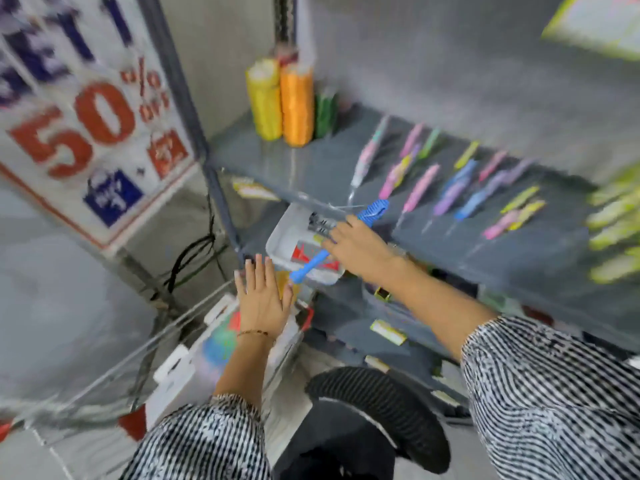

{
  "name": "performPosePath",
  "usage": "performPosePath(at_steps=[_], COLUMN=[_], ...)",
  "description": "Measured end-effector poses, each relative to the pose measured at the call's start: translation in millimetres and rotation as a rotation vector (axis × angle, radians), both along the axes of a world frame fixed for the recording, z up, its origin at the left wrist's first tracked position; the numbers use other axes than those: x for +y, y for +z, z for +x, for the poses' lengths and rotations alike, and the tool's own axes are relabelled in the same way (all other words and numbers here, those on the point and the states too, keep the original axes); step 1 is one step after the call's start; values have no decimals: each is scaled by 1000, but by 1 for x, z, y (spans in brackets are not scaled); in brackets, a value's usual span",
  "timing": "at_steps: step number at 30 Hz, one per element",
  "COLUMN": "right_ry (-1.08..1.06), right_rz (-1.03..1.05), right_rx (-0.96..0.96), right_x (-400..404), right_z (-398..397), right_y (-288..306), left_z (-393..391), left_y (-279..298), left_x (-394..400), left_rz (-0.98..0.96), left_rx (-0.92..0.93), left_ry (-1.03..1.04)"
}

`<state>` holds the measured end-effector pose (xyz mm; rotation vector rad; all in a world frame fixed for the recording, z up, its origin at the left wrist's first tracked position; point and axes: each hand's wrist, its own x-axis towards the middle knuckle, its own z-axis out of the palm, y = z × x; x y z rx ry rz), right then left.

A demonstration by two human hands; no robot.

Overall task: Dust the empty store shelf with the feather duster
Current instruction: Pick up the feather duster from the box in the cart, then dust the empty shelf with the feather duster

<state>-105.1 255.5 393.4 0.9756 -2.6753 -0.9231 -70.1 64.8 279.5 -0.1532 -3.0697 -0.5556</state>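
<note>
— Where's the duster?
— The feather duster (313,261) sits in the right hand (356,249), grip clenched mid-handle, long axis slanting near-left to far-right beside the shelf (519,251).
— The left hand (261,296)?
— Released, flat, just beside the handle's near end.

Bright, even light; heavy motion blur, worst at edges.
</note>
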Motion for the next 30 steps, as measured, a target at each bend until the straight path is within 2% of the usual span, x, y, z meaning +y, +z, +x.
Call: performPosePath(at_steps=[5,9,13,16,18,21,23,30], right_ry=[-67,-124,-273,-407,-487,-655,-801,-1475], right_rz=[-159,-299,-425,-447,-476,-479,-432,-391], right_rx=[256,589,907,988,1033,1069,1102,1025], right_x=[41,78,121,159,187,226,248,307], right_z=[35,70,112,150,178,224,254,375], right_y=[135,232,300,335,349,354,353,338], left_z=[-23,-44,-48,-37,-24,3,23,53], left_y=[135,250,352,417,451,481,481,427], left_x=[49,83,127,177,220,291,334,418], left_rz=[71,126,194,283,339,374,362,240], left_rx=[202,488,764,945,1002,962,908,753], left_ry=[-83,-168,-250,-389,-507,-682,-775,-933])
